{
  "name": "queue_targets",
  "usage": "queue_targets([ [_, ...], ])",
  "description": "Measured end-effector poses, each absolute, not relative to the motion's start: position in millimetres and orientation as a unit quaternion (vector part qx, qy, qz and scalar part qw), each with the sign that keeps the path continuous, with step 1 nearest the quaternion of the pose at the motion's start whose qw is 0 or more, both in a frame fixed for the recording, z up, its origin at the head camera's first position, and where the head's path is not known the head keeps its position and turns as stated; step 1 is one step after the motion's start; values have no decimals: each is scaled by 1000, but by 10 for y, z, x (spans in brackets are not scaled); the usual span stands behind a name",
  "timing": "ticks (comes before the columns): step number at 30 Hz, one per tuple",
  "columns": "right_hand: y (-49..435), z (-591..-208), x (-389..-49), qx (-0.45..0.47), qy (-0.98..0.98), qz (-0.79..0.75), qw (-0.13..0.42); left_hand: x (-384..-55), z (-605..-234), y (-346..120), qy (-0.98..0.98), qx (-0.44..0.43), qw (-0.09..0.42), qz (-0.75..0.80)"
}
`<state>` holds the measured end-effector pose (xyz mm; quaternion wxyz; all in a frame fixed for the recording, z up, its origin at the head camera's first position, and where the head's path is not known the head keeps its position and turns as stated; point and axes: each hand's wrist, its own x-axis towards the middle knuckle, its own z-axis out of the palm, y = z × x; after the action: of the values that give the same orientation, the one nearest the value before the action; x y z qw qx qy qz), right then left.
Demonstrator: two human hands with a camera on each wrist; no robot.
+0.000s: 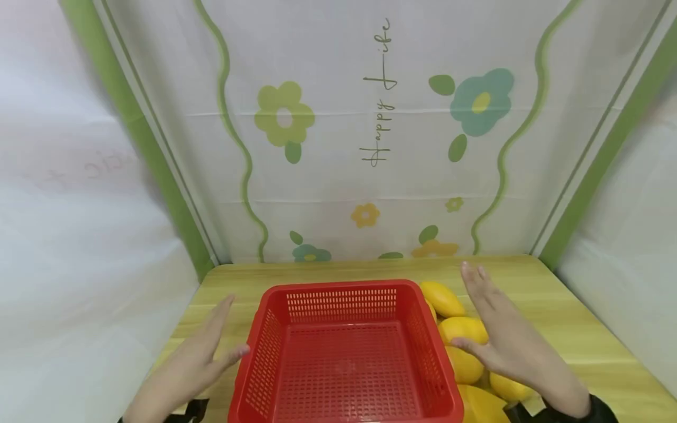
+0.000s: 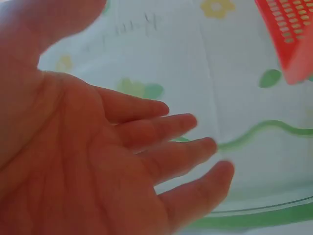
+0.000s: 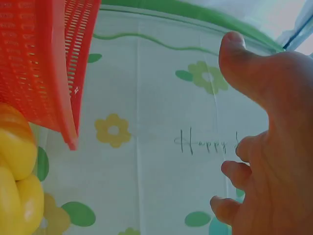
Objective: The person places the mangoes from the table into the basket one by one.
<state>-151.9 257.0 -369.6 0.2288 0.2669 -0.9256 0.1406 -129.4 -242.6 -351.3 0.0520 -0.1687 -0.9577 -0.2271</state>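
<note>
A red plastic basket (image 1: 346,370) with slotted walls stands on the table in the head view, and nothing lies inside it. My left hand (image 1: 193,358) hovers at the basket's left side, fingers extended and thumb apart. In the left wrist view its bare palm (image 2: 88,161) faces the camera. On the other side, my right hand (image 1: 513,341) is raised over several yellow fruits, probably mangoes or lemons (image 1: 464,330), with fingers straight and holding nothing. Those yellow fruits (image 3: 17,142) show beside the basket (image 3: 49,63) in the right wrist view too.
The light wood-grain table (image 1: 576,317) ends at a white cloth backdrop (image 1: 328,176) printed with flowers. White cloth walls (image 1: 79,235) rise at the left and right. The yellow fruits crowd along the basket's right wall.
</note>
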Motion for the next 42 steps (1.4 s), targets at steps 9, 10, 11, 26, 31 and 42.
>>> queue_targets([
  [9, 3027, -3864, -1580, 186, -949, 212, 143, -1680, -3724, -2580, -912, -187, -107, -350],
  [10, 3082, -3886, -1580, 174, -953, 210, 132, -1700, -3749, -2575, -910, -185, -109, -354],
  [11, 3134, -3906, -1578, 160, -958, 206, 120, -1714, -3770, -2571, -907, -184, -111, -362],
  [26, 3562, -4325, -1603, 27, -971, 209, -111, -1891, -3933, -2601, -840, -245, -179, -450],
  [31, 3526, -4440, -1594, -5, -936, 320, -149, -1909, -3939, -2603, -812, -238, -218, -487],
  [42, 3553, -4544, -1596, -69, -890, 410, -189, -1906, -3926, -2614, -815, -228, -226, -483],
])
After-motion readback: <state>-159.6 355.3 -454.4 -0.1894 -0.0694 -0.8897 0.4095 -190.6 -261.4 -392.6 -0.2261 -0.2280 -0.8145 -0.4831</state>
